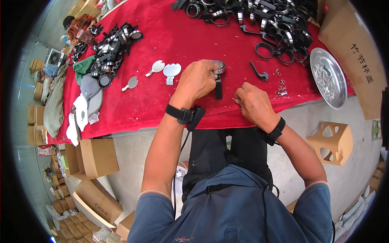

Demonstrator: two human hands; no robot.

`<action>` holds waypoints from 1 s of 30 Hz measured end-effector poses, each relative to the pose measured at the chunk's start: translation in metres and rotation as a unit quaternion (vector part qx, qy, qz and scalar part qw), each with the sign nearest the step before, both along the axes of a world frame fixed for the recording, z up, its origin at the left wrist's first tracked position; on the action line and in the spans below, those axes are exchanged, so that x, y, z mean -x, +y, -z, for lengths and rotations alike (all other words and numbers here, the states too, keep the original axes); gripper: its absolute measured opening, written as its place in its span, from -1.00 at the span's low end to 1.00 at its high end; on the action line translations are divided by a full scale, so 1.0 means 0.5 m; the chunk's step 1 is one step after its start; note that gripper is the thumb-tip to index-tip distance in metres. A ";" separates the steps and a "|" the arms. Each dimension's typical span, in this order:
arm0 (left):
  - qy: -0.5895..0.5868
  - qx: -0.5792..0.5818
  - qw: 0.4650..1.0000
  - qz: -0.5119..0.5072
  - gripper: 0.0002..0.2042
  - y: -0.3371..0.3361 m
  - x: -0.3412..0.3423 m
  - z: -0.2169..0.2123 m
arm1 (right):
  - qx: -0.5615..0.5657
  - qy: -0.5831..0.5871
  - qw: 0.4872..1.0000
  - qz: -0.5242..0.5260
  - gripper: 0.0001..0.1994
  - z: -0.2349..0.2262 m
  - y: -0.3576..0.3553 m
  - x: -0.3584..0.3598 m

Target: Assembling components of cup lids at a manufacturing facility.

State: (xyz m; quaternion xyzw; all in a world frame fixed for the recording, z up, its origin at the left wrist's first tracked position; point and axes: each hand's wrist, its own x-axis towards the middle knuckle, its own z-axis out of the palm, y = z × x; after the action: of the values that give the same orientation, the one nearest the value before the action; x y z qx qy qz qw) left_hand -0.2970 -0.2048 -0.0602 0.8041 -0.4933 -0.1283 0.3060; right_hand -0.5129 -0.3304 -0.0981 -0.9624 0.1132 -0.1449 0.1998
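Observation:
My left hand [197, 79] is closed around a black cup-lid part [219, 88] with a silver round end, holding it just above the red cloth. To its right, my right hand [255, 104] pinches a thin, short metal pin [235, 99] between thumb and fingertips. The two hands are apart. Left of my left hand lie flat silver discs with tabs [172, 70]. Beyond my right hand rest a black bent lever [258, 72] and several small metal springs [282, 88].
A heap of black ring parts [279, 24] covers the far right, another black-and-silver heap [111, 52] the left. A round metal tray [339, 102] of small pins sits at the right edge beside a cardboard box [356, 60]. A tan stool [332, 143] stands below. Another person [81, 26] is far left.

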 end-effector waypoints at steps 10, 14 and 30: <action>0.020 0.020 1.000 0.010 -0.64 0.030 -0.018 0.021 | 0.073 -0.034 0.996 0.023 -0.89 0.058 0.058 -0.029; 0.037 0.029 0.999 0.010 -0.60 0.019 -0.012 0.022 | -0.061 -0.080 0.994 0.042 -0.87 0.057 0.014 -0.014; 0.038 0.006 0.998 0.057 -0.64 0.049 -0.046 0.035 | -0.663 -0.100 0.735 0.095 -0.76 0.047 -0.011 -0.051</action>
State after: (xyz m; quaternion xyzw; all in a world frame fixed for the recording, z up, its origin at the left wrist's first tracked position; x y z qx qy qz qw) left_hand -0.2738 -0.1805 -0.0779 0.7676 -0.5270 -0.1730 0.3212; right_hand -0.4873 -0.3360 -0.1218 -0.5501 0.2505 -0.1469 0.7830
